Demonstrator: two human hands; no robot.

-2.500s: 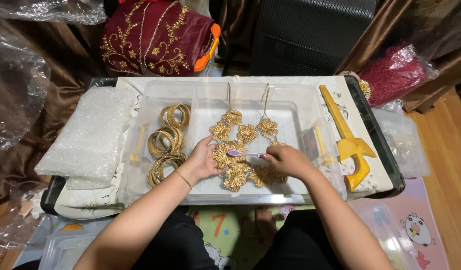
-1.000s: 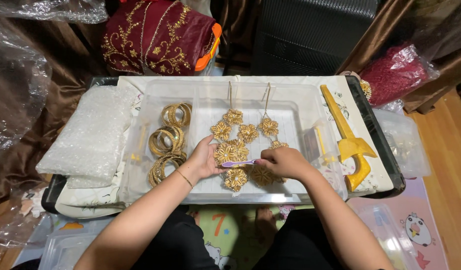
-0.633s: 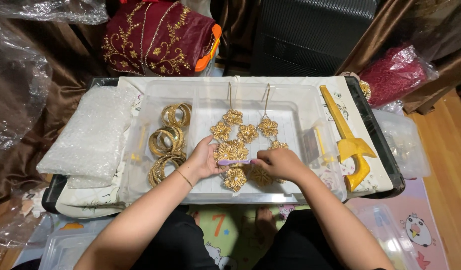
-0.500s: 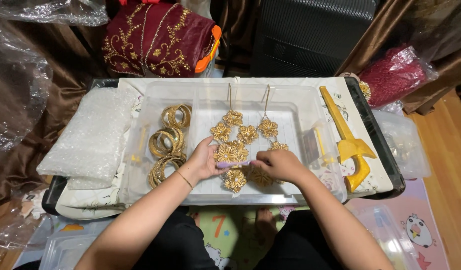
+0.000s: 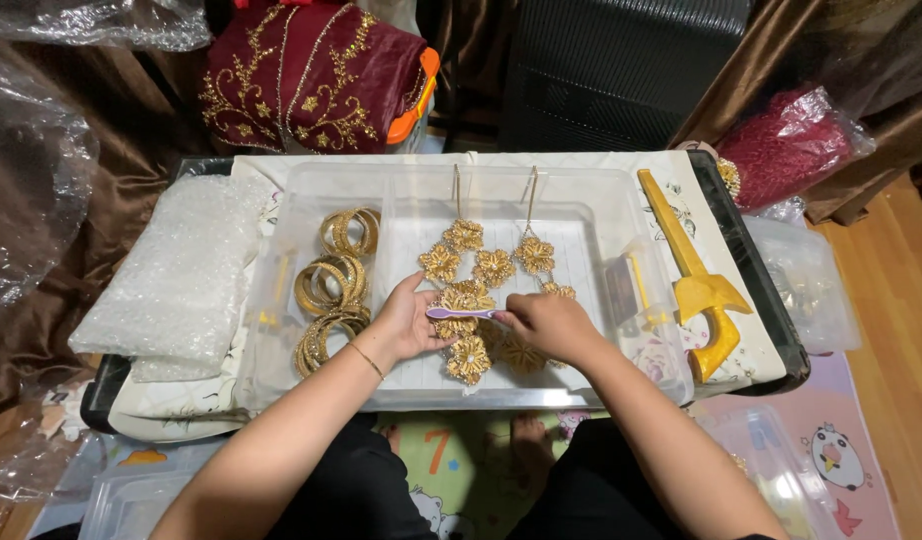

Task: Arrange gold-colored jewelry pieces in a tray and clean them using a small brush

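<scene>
A clear plastic tray point(image 5: 601, 190) rests on the tabletop point(image 5: 741, 250) and serves as the reference for all positions below.

Inside the tray, at its centre, lies a gold necklace point(image 5: 481, 265) made of linked flower-shaped pieces, with two thin chains running toward the far wall of the tray. The left hand point(image 5: 409, 322) rests on the tray floor at the near left of the necklace, fingers loosely curled, thumb and fingertips touching the flower pieces to steady them. The right hand point(image 5: 546, 325) lies over the near right part of the necklace and is closed on the handle of a small purple brush point(image 5: 463, 313). The brush lies level across the middle flower pieces, its head pointing toward the left hand and touching the gold surface.

In the left compartment of the tray, a group of gold bangles point(image 5: 333, 285) stands in stacked coils, near the left hand but apart from it.

Outside the tray:
- To its left, folded bubble wrap point(image 5: 176, 275) lies on the tabletop.
- To its right, a gold dagger-shaped ornament point(image 5: 693, 275) lies on the tabletop edge.
- Beyond its far wall, a maroon embroidered cloth bundle point(image 5: 306, 75) sits on an orange-lidded container.
- Beyond its far right corner, a bag of red beaded fabric point(image 5: 786, 145) rests against brown drapery.
</scene>
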